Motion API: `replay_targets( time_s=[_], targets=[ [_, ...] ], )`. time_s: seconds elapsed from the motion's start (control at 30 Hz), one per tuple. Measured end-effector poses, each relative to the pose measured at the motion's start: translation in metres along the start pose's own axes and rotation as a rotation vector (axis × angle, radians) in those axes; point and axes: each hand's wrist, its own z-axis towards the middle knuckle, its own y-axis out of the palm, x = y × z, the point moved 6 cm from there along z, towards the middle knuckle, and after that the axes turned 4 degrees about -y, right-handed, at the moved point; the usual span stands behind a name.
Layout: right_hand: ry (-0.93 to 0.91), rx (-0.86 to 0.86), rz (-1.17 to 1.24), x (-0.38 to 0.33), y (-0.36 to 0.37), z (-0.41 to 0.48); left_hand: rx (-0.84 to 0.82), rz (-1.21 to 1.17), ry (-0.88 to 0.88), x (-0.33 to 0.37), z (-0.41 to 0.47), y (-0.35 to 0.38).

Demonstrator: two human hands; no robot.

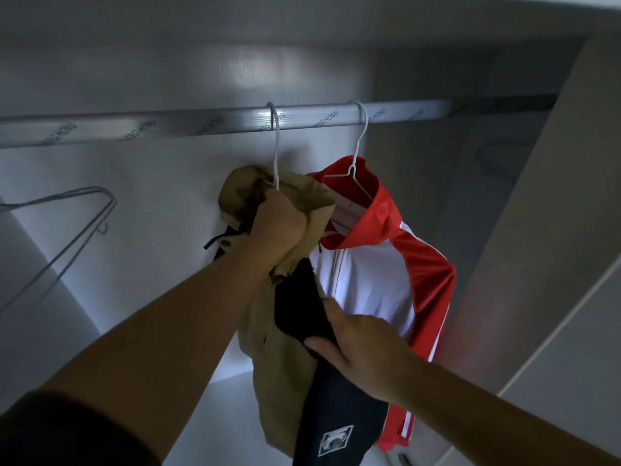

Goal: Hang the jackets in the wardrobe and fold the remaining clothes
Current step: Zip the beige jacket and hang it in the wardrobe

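A tan and black jacket [279, 371] hangs from a white wire hanger [276, 153] whose hook sits over the wardrobe rail [201, 121]. My left hand [280, 227] grips the jacket's tan collar and hood just under the hook. My right hand [363, 348] holds the black front panel lower down, thumb across the cloth. To the right, a red and white jacket [379, 264] hangs on its own white hanger [356, 153] from the same rail, touching the tan jacket.
An empty grey wire hanger [84, 227] hangs tilted at the far left. The white back wall [168, 183] and the right side panel [537, 230] close in the wardrobe. A pale shelf floor [232, 415] lies below.
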Motion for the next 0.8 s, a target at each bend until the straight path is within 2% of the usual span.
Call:
replay_targets(
  time_s=[0.03,0.1,0.13,0.17,0.2,0.27,0.33,0.37,0.43,0.5,0.53,0.6,0.63,0.67,0.7,0.8],
  targets=[
    [-0.033,0.035,0.013,-0.005,-0.010,0.000,-0.004,0.033,0.013,-0.002,0.000,0.000],
    [-0.013,0.324,-0.040,0.007,-0.043,0.005,0.022,0.067,0.071,-0.005,-0.004,-0.001],
    [0.077,0.466,-0.150,0.021,-0.060,0.007,0.048,0.063,0.097,-0.007,-0.006,-0.002],
    [0.225,0.534,-0.250,0.038,-0.073,0.009,0.074,0.048,0.112,-0.009,-0.008,-0.002],
    [0.393,0.526,-0.283,0.057,-0.082,0.011,0.096,0.032,0.114,-0.010,-0.008,-0.003],
    [0.620,0.388,-0.223,0.084,-0.081,0.015,0.116,0.005,0.097,-0.010,-0.011,-0.002],
    [0.615,0.288,-0.263,0.091,-0.073,0.019,0.104,-0.013,0.063,-0.010,-0.012,0.001],
    [0.565,0.311,-0.268,0.089,-0.073,0.018,0.099,-0.019,0.046,-0.009,-0.012,0.001],
    [0.505,0.361,-0.114,0.091,-0.076,0.017,0.105,-0.047,0.018,-0.010,-0.014,0.001],
    [0.584,0.333,0.265,0.106,-0.073,0.012,0.165,-0.072,0.045,-0.009,-0.022,-0.006],
    [0.666,0.298,0.518,0.113,-0.068,0.008,0.271,-0.008,0.136,-0.004,-0.028,-0.013],
    [0.797,0.165,0.935,0.115,-0.056,-0.001,0.484,0.156,0.474,0.022,-0.054,-0.021],
    [0.822,0.092,1.016,0.115,-0.052,-0.004,0.500,0.184,0.642,0.037,-0.066,-0.016],
    [0.839,0.040,1.025,0.116,-0.049,-0.007,0.436,0.170,0.736,0.052,-0.071,-0.006],
    [0.851,0.017,1.012,0.117,-0.047,-0.010,0.336,0.143,0.721,0.064,-0.067,0.005],
    [0.903,0.002,1.093,0.114,-0.035,-0.017,0.044,0.140,0.303,0.081,-0.022,0.036]
  ],
)
